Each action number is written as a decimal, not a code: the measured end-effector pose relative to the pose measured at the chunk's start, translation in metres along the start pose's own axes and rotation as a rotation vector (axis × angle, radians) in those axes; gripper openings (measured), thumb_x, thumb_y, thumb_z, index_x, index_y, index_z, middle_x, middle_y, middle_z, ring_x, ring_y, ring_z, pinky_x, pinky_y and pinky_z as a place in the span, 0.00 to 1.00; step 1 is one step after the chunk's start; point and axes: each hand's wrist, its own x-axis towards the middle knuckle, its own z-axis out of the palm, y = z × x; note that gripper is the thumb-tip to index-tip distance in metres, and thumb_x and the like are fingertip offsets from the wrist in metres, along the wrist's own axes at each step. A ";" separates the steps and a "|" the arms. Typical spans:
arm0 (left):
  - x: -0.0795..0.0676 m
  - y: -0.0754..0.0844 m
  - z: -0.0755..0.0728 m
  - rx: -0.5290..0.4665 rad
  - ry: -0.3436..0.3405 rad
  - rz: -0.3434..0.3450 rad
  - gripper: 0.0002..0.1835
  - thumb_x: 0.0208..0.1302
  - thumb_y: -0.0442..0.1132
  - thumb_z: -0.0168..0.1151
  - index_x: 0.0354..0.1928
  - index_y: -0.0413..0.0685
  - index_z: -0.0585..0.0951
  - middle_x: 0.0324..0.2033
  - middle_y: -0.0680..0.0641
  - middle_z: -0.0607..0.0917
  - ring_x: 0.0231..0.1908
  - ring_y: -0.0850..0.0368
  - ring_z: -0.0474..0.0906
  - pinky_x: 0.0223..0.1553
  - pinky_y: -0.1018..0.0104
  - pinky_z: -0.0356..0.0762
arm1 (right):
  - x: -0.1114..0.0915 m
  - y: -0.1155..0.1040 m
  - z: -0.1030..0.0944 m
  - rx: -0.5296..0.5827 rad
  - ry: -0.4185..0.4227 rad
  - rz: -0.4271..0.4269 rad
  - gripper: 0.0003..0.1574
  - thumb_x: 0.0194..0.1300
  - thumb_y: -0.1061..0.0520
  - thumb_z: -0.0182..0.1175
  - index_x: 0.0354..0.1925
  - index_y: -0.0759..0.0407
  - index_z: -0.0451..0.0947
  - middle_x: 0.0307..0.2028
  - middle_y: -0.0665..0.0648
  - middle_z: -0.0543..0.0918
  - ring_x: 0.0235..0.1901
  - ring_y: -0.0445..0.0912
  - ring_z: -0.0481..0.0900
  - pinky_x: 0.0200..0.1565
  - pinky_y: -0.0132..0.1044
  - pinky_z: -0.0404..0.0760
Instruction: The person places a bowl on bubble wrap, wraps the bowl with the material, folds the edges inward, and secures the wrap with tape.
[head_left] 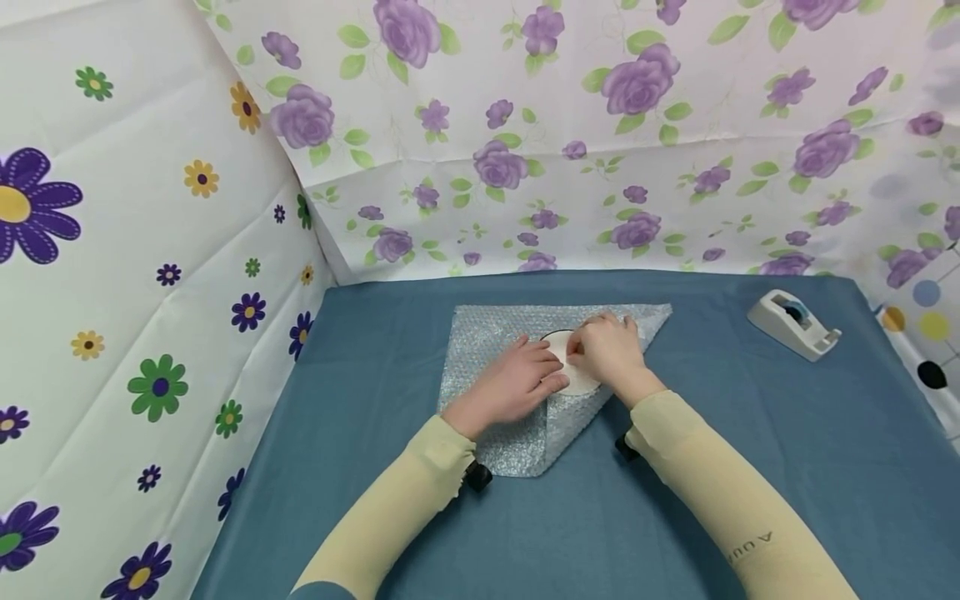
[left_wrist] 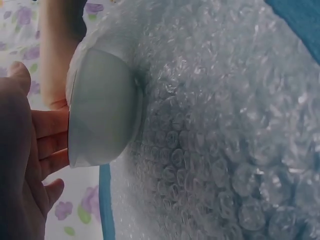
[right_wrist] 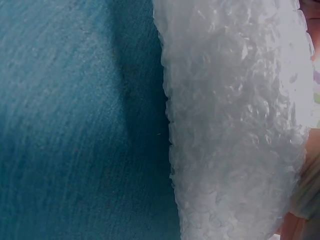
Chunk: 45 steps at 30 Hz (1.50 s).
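A pale bowl (head_left: 579, 382) with a dark rim line stands upright on a sheet of bubble wrap (head_left: 487, 333). Its smooth outer side shows in the left wrist view, where the bowl (left_wrist: 102, 110) has wrap raised against its far side. My left hand (head_left: 516, 381) lies over the left part of the rim, fingers extended and touching it. On the opposite side, my right hand (head_left: 611, 350) has its fingers curled at the rim, pinching the raised wrap edge there. The right wrist view shows the lifted bubble wrap (right_wrist: 235, 115) standing off the cloth, covering most of that hand.
A white tape dispenser (head_left: 793, 323) sits at the back right of the blue cloth-covered table (head_left: 360, 358). Flower-printed sheets (head_left: 510, 167) hang behind and to the left. The front corner of the wrap is folded over towards the bowl.
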 end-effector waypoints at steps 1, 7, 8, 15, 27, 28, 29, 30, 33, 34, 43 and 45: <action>0.001 0.001 0.001 0.019 -0.021 -0.005 0.26 0.88 0.55 0.46 0.65 0.48 0.86 0.64 0.47 0.85 0.76 0.45 0.67 0.82 0.43 0.47 | 0.000 0.000 0.000 -0.002 0.000 0.002 0.06 0.70 0.50 0.75 0.33 0.44 0.91 0.44 0.54 0.88 0.60 0.64 0.77 0.69 0.81 0.55; 0.003 0.006 0.007 0.099 -0.109 -0.028 0.30 0.87 0.62 0.42 0.69 0.54 0.84 0.67 0.52 0.83 0.76 0.50 0.68 0.80 0.36 0.46 | -0.001 0.000 0.000 -0.005 0.001 0.006 0.06 0.69 0.49 0.76 0.33 0.44 0.90 0.43 0.53 0.88 0.59 0.62 0.78 0.69 0.82 0.55; 0.003 0.006 0.008 0.111 -0.116 -0.034 0.31 0.86 0.63 0.41 0.69 0.55 0.84 0.67 0.52 0.83 0.75 0.51 0.69 0.80 0.34 0.47 | -0.001 0.000 0.000 -0.005 0.000 0.007 0.07 0.69 0.49 0.76 0.33 0.44 0.90 0.43 0.53 0.88 0.59 0.62 0.78 0.69 0.82 0.55; 0.007 0.012 0.011 0.139 -0.154 -0.103 0.36 0.83 0.69 0.37 0.67 0.57 0.85 0.68 0.53 0.82 0.73 0.54 0.71 0.78 0.33 0.53 | -0.001 -0.001 -0.001 -0.009 0.001 0.003 0.06 0.70 0.50 0.76 0.33 0.44 0.91 0.41 0.53 0.89 0.59 0.64 0.78 0.69 0.82 0.54; 0.009 0.018 0.009 0.153 -0.238 -0.162 0.40 0.81 0.74 0.35 0.70 0.58 0.83 0.72 0.52 0.79 0.74 0.52 0.70 0.75 0.35 0.61 | -0.002 -0.001 0.000 -0.018 0.005 -0.002 0.05 0.71 0.49 0.75 0.35 0.45 0.91 0.40 0.53 0.89 0.60 0.64 0.78 0.69 0.82 0.55; 0.009 0.018 0.009 0.151 -0.240 -0.164 0.40 0.81 0.74 0.35 0.71 0.58 0.83 0.72 0.52 0.78 0.74 0.52 0.70 0.75 0.35 0.62 | -0.002 -0.001 0.000 -0.017 0.005 -0.004 0.05 0.71 0.49 0.75 0.35 0.45 0.91 0.40 0.53 0.89 0.60 0.64 0.78 0.69 0.82 0.55; 0.009 0.018 0.010 0.150 -0.241 -0.166 0.40 0.81 0.74 0.35 0.71 0.58 0.83 0.72 0.52 0.78 0.74 0.52 0.70 0.75 0.35 0.62 | -0.002 -0.001 0.000 -0.018 0.005 -0.004 0.06 0.71 0.49 0.74 0.35 0.45 0.91 0.40 0.53 0.89 0.60 0.64 0.78 0.69 0.82 0.55; 0.010 0.018 0.010 0.150 -0.244 -0.167 0.40 0.81 0.74 0.35 0.71 0.58 0.83 0.72 0.52 0.78 0.74 0.52 0.69 0.75 0.35 0.62 | -0.002 -0.001 0.000 -0.016 0.004 -0.003 0.06 0.71 0.49 0.74 0.35 0.45 0.91 0.40 0.53 0.89 0.59 0.64 0.78 0.69 0.82 0.55; 0.010 0.019 0.009 0.152 -0.253 -0.172 0.41 0.80 0.75 0.34 0.70 0.58 0.83 0.72 0.52 0.78 0.74 0.52 0.70 0.75 0.35 0.62 | -0.002 -0.001 0.001 -0.010 0.000 0.001 0.06 0.72 0.49 0.74 0.34 0.45 0.91 0.40 0.53 0.89 0.60 0.64 0.78 0.69 0.82 0.54; 0.011 0.019 0.009 0.156 -0.255 -0.172 0.41 0.80 0.75 0.34 0.70 0.58 0.83 0.72 0.52 0.79 0.74 0.52 0.70 0.74 0.35 0.63 | -0.002 0.000 0.001 -0.008 -0.002 0.003 0.07 0.72 0.49 0.74 0.34 0.44 0.90 0.40 0.53 0.89 0.60 0.64 0.77 0.69 0.82 0.54; 0.012 0.022 0.008 0.186 -0.257 -0.160 0.41 0.79 0.75 0.34 0.63 0.57 0.87 0.68 0.51 0.82 0.69 0.52 0.75 0.71 0.37 0.69 | -0.002 0.005 -0.001 0.038 -0.015 -0.027 0.06 0.72 0.50 0.72 0.35 0.44 0.91 0.41 0.53 0.88 0.58 0.63 0.78 0.67 0.81 0.58; 0.012 0.023 0.008 0.190 -0.259 -0.159 0.42 0.79 0.76 0.34 0.63 0.57 0.87 0.68 0.51 0.82 0.69 0.52 0.75 0.70 0.38 0.70 | -0.002 0.008 -0.001 0.062 -0.023 -0.043 0.06 0.73 0.49 0.72 0.38 0.46 0.93 0.43 0.54 0.89 0.58 0.63 0.79 0.65 0.81 0.60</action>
